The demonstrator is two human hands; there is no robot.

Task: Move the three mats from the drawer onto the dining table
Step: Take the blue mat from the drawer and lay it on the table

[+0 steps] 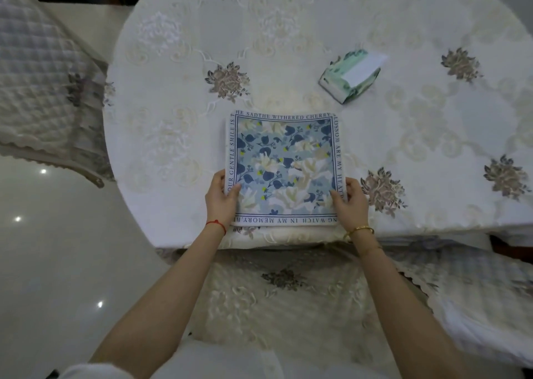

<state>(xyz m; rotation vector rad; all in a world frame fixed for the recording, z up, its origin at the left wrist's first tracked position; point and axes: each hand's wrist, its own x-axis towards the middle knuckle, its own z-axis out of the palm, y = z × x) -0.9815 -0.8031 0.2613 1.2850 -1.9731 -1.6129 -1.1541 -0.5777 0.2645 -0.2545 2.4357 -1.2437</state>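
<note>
Mats (pixel 284 168): blue floral stack, flat on dining table (pixel 432 153) near its front edge.
Left hand (pixel 222 197): pinching stack's left edge.
Right hand (pixel 350 201): pinching right edge.
Tissue pack (pixel 350 76): apart, behind mats.

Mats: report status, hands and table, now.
Left hand and right hand grip the floral mat stack by its near corners. Stack flat on the dining table. Tissue pack beyond, apart.

Two hands, left hand (pixel 221 198) and right hand (pixel 350 202), are showing; one floral mat (pixel 285 168) is visible on top; one tissue pack (pixel 350 74) is lying on one table (pixel 288 47); two cushioned chairs, one (pixel 37 76) left, one (pixel 476 292) right.
</note>
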